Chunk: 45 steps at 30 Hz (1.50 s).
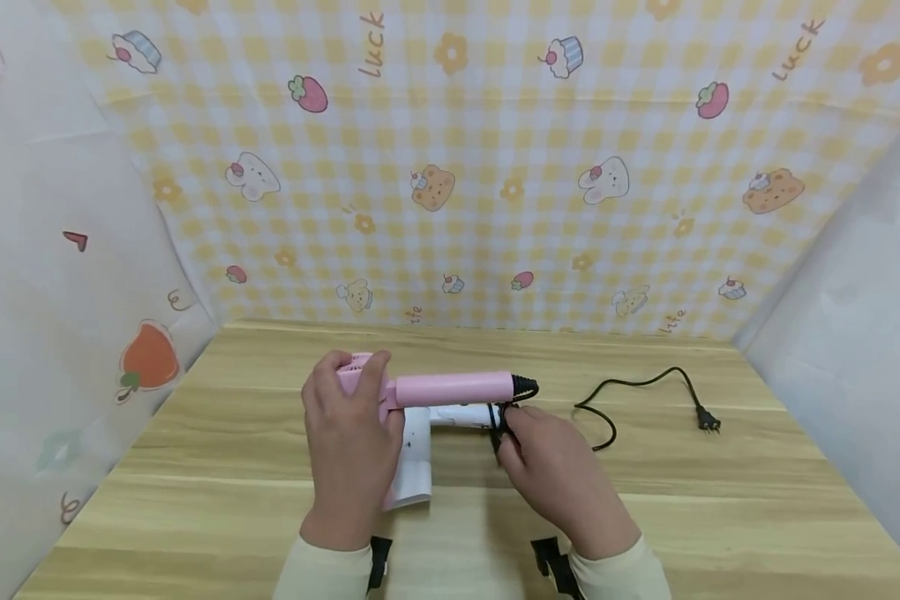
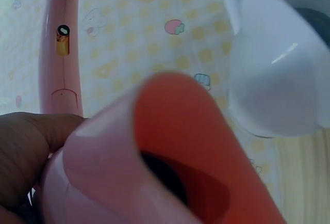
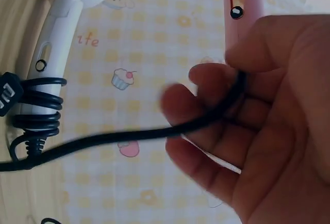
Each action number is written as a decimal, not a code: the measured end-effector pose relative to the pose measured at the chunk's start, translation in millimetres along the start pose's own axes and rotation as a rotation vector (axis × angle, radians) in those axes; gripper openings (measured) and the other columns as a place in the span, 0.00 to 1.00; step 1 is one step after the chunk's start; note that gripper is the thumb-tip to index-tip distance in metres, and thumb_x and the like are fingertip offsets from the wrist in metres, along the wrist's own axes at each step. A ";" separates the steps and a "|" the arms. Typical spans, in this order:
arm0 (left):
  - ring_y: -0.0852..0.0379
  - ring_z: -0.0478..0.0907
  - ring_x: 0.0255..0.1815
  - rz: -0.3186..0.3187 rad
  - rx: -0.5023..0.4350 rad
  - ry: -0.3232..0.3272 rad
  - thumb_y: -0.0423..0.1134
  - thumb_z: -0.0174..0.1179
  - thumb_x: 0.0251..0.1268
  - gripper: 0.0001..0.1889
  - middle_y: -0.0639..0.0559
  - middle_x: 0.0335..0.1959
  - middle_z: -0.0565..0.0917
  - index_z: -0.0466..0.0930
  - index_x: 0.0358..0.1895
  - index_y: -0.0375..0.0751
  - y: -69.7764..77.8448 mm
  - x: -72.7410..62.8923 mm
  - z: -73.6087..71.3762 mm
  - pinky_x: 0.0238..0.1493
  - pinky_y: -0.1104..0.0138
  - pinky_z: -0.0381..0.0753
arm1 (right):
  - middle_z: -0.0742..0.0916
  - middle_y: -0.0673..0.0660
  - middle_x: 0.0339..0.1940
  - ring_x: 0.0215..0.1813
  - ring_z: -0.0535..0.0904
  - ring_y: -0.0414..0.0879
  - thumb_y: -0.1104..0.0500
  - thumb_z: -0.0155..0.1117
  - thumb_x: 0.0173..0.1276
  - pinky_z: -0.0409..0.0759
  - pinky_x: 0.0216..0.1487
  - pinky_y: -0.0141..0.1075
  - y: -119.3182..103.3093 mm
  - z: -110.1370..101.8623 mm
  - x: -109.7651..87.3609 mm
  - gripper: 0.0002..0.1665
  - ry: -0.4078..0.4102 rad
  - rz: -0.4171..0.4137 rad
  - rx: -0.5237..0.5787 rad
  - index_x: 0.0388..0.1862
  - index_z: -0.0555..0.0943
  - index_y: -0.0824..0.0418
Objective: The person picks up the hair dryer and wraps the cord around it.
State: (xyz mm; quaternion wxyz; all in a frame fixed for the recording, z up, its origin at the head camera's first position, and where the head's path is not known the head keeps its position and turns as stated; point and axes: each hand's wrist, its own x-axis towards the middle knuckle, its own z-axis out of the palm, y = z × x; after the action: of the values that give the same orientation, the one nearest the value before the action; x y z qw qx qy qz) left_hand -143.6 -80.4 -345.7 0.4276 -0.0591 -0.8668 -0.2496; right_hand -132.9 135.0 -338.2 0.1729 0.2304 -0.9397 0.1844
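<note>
My left hand (image 1: 351,400) grips the head of a pink hair dryer (image 1: 450,389), whose handle points right, just above the wooden table (image 1: 645,517). In the left wrist view the pink dryer (image 2: 154,152) fills the frame, its handle (image 2: 62,53) beyond. A white hair dryer (image 1: 417,450) lies under it, with black cord wound round its handle (image 3: 51,74). My right hand (image 1: 512,429) pinches the black cord (image 3: 129,136) next to those coils (image 3: 36,105). The cord (image 1: 630,387) trails right across the table to its plug (image 1: 708,421).
A yellow checked cloth with cartoon prints (image 1: 495,167) hangs behind the table, and white sheets close off both sides. The table's back edge runs right under the cloth.
</note>
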 end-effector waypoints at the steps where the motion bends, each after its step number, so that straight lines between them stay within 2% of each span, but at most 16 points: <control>1: 0.29 0.67 0.52 -0.006 0.000 -0.015 0.24 0.74 0.38 0.31 0.31 0.53 0.68 0.79 0.53 0.44 -0.4 -0.6 0.9 0.49 0.41 0.72 | 0.66 0.44 0.17 0.21 0.62 0.39 0.65 0.64 0.65 0.64 0.24 0.33 0.7 0.1 -0.2 0.21 -0.010 -0.012 -0.002 0.19 0.65 0.51; 5: 0.29 0.67 0.52 -0.018 0.007 -0.043 0.25 0.75 0.39 0.31 0.31 0.53 0.68 0.79 0.54 0.44 -1.6 -2.6 4.4 0.48 0.41 0.74 | 0.65 0.42 0.16 0.21 0.62 0.37 0.60 0.65 0.70 0.66 0.25 0.32 2.1 -0.3 -0.4 0.23 -0.030 -0.057 0.006 0.19 0.65 0.49; 11: 0.30 0.67 0.53 0.002 0.003 -0.062 0.25 0.75 0.39 0.31 0.32 0.53 0.68 0.80 0.53 0.44 -3.4 -0.5 7.1 0.47 0.42 0.74 | 0.66 0.38 0.15 0.18 0.61 0.33 0.55 0.65 0.70 0.64 0.23 0.30 2.6 -4.0 2.7 0.23 0.025 -0.077 0.078 0.17 0.67 0.47; 16: 0.30 0.67 0.55 -0.012 0.005 -0.119 0.26 0.75 0.41 0.30 0.34 0.55 0.69 0.81 0.54 0.44 -5.4 -2.4 3.9 0.46 0.42 0.74 | 0.68 0.38 0.17 0.20 0.62 0.32 0.56 0.61 0.73 0.66 0.25 0.31 5.7 -2.6 1.7 0.19 0.061 -0.007 0.264 0.20 0.71 0.48; 20: 0.31 0.67 0.56 -0.043 -0.005 -0.156 0.26 0.75 0.41 0.30 0.35 0.56 0.69 0.81 0.54 0.46 -8.8 -4.7 0.5 0.45 0.42 0.74 | 0.71 0.42 0.20 0.21 0.64 0.34 0.59 0.54 0.77 0.68 0.25 0.32 6.8 -1.5 -0.4 0.15 0.021 0.049 0.441 0.27 0.76 0.50; 23: 0.31 0.67 0.56 -0.048 -0.015 -0.164 0.26 0.75 0.42 0.30 0.35 0.56 0.69 0.81 0.55 0.46 -9.8 -4.9 -1.7 0.45 0.41 0.73 | 0.72 0.44 0.22 0.23 0.66 0.36 0.64 0.49 0.78 0.69 0.26 0.33 7.7 -2.9 -2.3 0.15 -0.013 0.070 0.502 0.33 0.79 0.51; 26: 0.31 0.67 0.55 -0.033 -0.018 -0.148 0.26 0.75 0.42 0.30 0.34 0.55 0.69 0.81 0.54 0.45 -10.4 -2.9 -4.6 0.46 0.41 0.74 | 0.73 0.44 0.26 0.24 0.67 0.36 0.65 0.48 0.78 0.70 0.28 0.33 9.1 -4.2 -2.8 0.14 0.009 0.026 0.484 0.39 0.80 0.52; 30: 0.31 0.68 0.54 -0.002 -0.037 -0.123 0.24 0.75 0.39 0.30 0.35 0.55 0.70 0.82 0.53 0.44 -12.7 0.9 -8.3 0.48 0.42 0.74 | 0.75 0.42 0.29 0.26 0.67 0.35 0.66 0.57 0.74 0.70 0.29 0.32 11.6 -4.3 -1.9 0.08 0.135 -0.085 0.387 0.42 0.81 0.54; 33: 0.31 0.68 0.55 0.017 -0.059 -0.136 0.24 0.75 0.37 0.31 0.36 0.55 0.70 0.82 0.52 0.44 -13.2 2.8 -9.7 0.49 0.42 0.73 | 0.78 0.41 0.32 0.29 0.69 0.34 0.65 0.64 0.69 0.72 0.31 0.32 12.5 -3.9 -1.0 0.08 0.227 -0.097 0.310 0.43 0.83 0.54; 36: 0.32 0.68 0.55 0.022 -0.067 -0.158 0.24 0.75 0.36 0.31 0.37 0.55 0.71 0.82 0.52 0.45 -12.5 3.1 -10.0 0.50 0.43 0.72 | 0.80 0.42 0.35 0.31 0.71 0.34 0.62 0.68 0.66 0.74 0.32 0.32 12.2 -3.1 0.2 0.07 0.262 -0.033 0.265 0.43 0.83 0.54; 40: 0.32 0.69 0.54 0.012 -0.068 -0.176 0.23 0.75 0.36 0.31 0.38 0.54 0.71 0.83 0.52 0.46 -12.2 2.7 -10.1 0.50 0.44 0.72 | 0.82 0.47 0.37 0.26 0.71 0.36 0.59 0.72 0.63 0.74 0.27 0.32 11.6 -2.4 1.3 0.09 0.268 0.114 0.244 0.42 0.83 0.56; 45: 0.33 0.70 0.53 -0.005 -0.114 -0.207 0.23 0.73 0.36 0.31 0.39 0.53 0.71 0.82 0.51 0.46 -13.4 3.1 -10.6 0.46 0.44 0.76 | 0.83 0.49 0.31 0.22 0.72 0.40 0.55 0.70 0.66 0.72 0.21 0.34 13.0 -6.3 2.2 0.06 0.225 0.303 0.330 0.37 0.82 0.55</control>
State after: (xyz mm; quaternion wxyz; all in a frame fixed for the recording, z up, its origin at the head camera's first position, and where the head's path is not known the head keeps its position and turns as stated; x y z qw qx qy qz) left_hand -142.2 -97.5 -343.0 0.3311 -0.1065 -0.8908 -0.2923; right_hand -139.6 147.6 -335.3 0.2070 0.0898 -0.8955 0.3837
